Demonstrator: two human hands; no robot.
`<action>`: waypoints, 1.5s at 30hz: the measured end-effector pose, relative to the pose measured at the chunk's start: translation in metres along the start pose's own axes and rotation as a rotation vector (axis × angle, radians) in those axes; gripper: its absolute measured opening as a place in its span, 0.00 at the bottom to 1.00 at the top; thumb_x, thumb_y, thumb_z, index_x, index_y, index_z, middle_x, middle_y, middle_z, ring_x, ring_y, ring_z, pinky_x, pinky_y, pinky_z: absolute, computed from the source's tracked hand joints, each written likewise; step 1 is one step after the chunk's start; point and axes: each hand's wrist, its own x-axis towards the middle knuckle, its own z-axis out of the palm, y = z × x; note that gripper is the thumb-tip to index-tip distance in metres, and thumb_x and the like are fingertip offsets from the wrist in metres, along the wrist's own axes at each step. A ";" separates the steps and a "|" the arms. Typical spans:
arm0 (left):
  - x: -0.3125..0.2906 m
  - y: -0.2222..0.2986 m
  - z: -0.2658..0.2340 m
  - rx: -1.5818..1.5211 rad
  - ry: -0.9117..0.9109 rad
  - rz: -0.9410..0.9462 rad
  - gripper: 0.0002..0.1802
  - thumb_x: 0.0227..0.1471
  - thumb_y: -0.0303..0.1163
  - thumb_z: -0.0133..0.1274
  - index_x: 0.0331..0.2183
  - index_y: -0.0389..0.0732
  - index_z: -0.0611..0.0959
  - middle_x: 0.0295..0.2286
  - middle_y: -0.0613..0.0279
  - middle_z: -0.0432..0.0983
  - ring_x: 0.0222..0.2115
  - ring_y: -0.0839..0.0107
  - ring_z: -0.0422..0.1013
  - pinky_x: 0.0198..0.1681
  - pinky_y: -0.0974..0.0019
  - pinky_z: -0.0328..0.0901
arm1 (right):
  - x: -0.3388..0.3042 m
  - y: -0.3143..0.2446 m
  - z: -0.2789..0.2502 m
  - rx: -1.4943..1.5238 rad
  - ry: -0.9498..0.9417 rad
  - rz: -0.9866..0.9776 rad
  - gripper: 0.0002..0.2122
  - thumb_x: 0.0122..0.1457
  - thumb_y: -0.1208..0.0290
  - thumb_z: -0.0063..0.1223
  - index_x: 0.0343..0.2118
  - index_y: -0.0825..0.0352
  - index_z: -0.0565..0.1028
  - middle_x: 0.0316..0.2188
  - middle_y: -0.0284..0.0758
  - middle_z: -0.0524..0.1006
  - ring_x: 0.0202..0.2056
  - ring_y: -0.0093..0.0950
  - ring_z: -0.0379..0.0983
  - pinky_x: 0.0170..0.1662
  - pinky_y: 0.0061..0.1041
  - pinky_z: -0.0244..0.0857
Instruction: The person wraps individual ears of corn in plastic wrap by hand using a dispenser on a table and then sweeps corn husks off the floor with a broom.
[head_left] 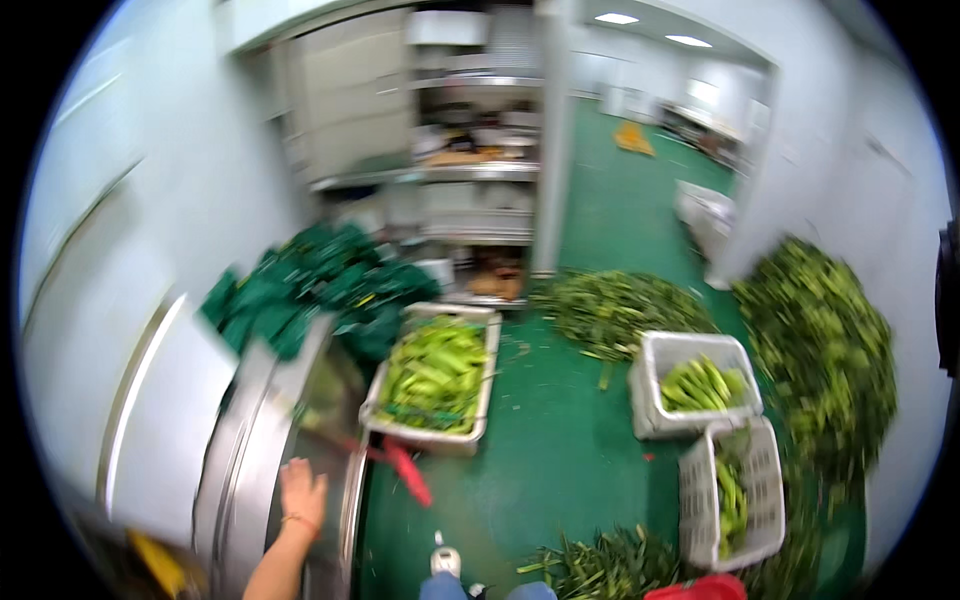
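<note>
My left hand (pixel 302 496) is stretched out over a stainless steel counter (pixel 235 490), fingers apart, nothing in them. Blur hides whether it touches the metal. Just beyond it, something pale green and blurred lies on the counter. A red strip-like thing (pixel 405 470) hangs by the counter's right side. Past that, a white crate (pixel 482 385) holds light green trimmed stalks (pixel 435 365). My right hand is out of the picture.
Dark green bags (pixel 320 285) are heaped at the counter's far end, before steel shelves (pixel 475 170). To the right stand two white crates of stalks (pixel 648 400) (pixel 765 490). Leaf piles (pixel 625 310) (pixel 820 350) (pixel 610 565) lie on the green floor. A red container (pixel 700 588) shows at the lower edge.
</note>
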 end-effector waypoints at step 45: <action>-0.058 0.805 -0.506 -1.030 -1.054 1.351 0.37 0.47 0.22 0.55 0.59 0.45 0.64 0.19 0.68 0.69 0.16 0.81 0.64 0.17 0.73 0.60 | -0.379 0.298 0.059 1.188 0.972 0.651 0.10 0.59 0.67 0.49 0.39 0.68 0.75 0.28 0.36 0.78 0.25 0.27 0.74 0.25 0.25 0.68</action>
